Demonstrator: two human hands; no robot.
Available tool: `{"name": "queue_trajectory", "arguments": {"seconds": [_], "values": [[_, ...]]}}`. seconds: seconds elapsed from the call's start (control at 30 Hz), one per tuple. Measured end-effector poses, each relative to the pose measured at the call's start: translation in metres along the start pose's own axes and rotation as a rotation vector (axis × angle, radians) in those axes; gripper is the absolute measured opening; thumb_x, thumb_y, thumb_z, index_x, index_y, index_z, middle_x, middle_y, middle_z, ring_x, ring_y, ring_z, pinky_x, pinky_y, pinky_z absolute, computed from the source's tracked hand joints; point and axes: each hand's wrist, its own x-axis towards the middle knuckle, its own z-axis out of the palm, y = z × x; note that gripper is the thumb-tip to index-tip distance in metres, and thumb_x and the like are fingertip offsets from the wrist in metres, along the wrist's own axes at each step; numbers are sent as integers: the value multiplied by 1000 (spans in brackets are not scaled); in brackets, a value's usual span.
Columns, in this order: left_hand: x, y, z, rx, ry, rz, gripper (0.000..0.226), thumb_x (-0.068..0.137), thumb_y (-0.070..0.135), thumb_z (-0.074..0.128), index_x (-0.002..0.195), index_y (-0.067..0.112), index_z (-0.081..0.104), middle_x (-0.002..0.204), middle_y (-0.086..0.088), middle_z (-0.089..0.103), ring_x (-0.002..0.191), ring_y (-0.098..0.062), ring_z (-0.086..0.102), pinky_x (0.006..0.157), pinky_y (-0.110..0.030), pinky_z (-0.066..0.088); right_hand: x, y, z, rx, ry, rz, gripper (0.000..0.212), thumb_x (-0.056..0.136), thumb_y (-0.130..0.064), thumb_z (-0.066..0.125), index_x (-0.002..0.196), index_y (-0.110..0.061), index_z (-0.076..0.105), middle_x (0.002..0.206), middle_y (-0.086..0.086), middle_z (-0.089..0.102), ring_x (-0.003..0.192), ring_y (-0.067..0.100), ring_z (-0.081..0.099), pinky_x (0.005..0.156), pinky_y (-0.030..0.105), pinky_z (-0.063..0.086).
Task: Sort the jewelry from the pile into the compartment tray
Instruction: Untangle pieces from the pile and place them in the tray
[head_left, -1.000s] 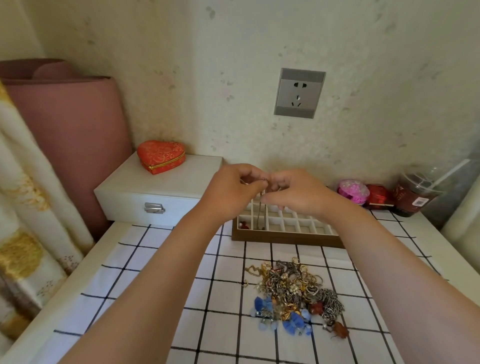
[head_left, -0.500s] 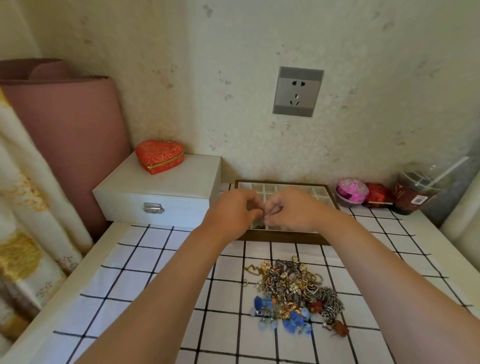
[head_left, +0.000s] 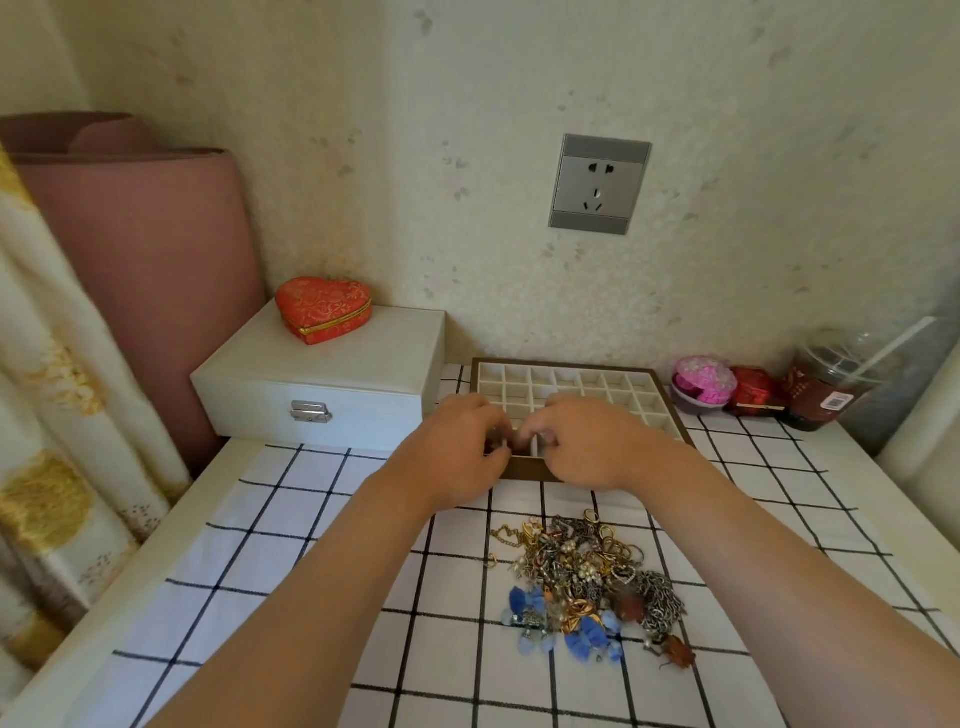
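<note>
The compartment tray (head_left: 567, 362), brown-framed with white cells, stands against the wall. My left hand (head_left: 457, 449) and my right hand (head_left: 589, 441) meet over its front row, fingers curled down and pinched together. A thin chain (head_left: 494, 442) shows as a small dark piece between the fingertips; the rest of it is hidden by the hands. The jewelry pile (head_left: 582, 577), a tangle of gold and silver chains, rings, pearls and blue bows, lies on the checked cloth just in front of the tray, under my right forearm.
A white latched box (head_left: 332, 379) with a red heart-shaped box (head_left: 323, 309) on it sits left of the tray. To the tray's right are a pink ball (head_left: 704, 385), a red box (head_left: 754, 391) and a plastic cup (head_left: 826, 389). A pink roll (head_left: 145, 260) and a curtain (head_left: 52, 415) stand at the left.
Both hands came down and toward me from above the tray's back, where thin chains hung from them, to its front row. The pile has not moved.
</note>
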Motion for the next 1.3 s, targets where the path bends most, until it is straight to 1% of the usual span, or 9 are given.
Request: {"name": "queue_trajectory", "arguments": {"seconds": [0.13,0.3,0.4,0.53,0.73,0.87,1.03,1.17,1.3], "values": [[-4,3,0,36,-35,28,27,89,33,61,114,28,66,109,6,57,111,-15,45,94,-35,44,0,2,-2,27,65,17,43,89,-7,51,109,-39,70,88,-15,41,89,16,54,81,38,50],[-5,6,1,86,-77,21,27,91,37,60,115,30,69,134,3,50,132,-15,35,105,-40,39,-3,3,-5,27,56,28,43,88,-6,51,107,-37,73,85,-16,52,87,12,58,82,38,54],[-3,7,1,15,-4,29,19,89,33,62,106,26,68,118,5,55,114,-14,47,94,-38,47,-4,-2,-1,2,21,-8,40,90,-7,51,109,-34,73,89,-12,56,84,14,59,77,36,53],[-4,4,3,79,7,49,25,87,38,63,109,26,61,102,10,52,102,-11,45,83,-32,48,-1,0,-1,7,63,1,39,91,-8,50,105,-34,75,93,-15,56,85,10,59,77,32,52],[-5,3,5,114,-44,70,31,87,39,61,117,28,60,108,8,53,108,-11,42,88,-32,46,-4,1,0,9,57,7,39,92,-7,51,107,-35,73,83,-16,50,81,9,56,74,31,50],[-12,9,-3,89,-10,60,36,89,39,61,123,27,59,112,8,55,109,-10,44,88,-31,46,-19,5,-5,74,153,-14,37,94,-10,51,108,-37,72,97,-15,54,92,3,53,82,29,47],[-30,27,-15,28,40,63,21,89,35,63,109,28,63,103,11,57,100,-8,50,83,-31,49,-56,-6,-6,82,152,-18,30,96,-17,54,109,-39,71,104,-19,61,92,3,58,87,31,52],[-44,37,-21,20,-91,-16,11,92,32,62,102,35,66,92,19,60,86,-1,56,82,-30,54,-87,-11,5,129,107,37,27,100,-23,53,113,-39,70,121,-18,65,106,1,59,94,28,51],[-62,38,-20,12,-156,-113,9,92,33,64,99,37,69,95,19,64,83,2,57,79,-23,50,-102,-16,17,114,102,48,29,100,-25,55,119,-42,69,124,-20,60,104,0,54,91,25,48]]}}
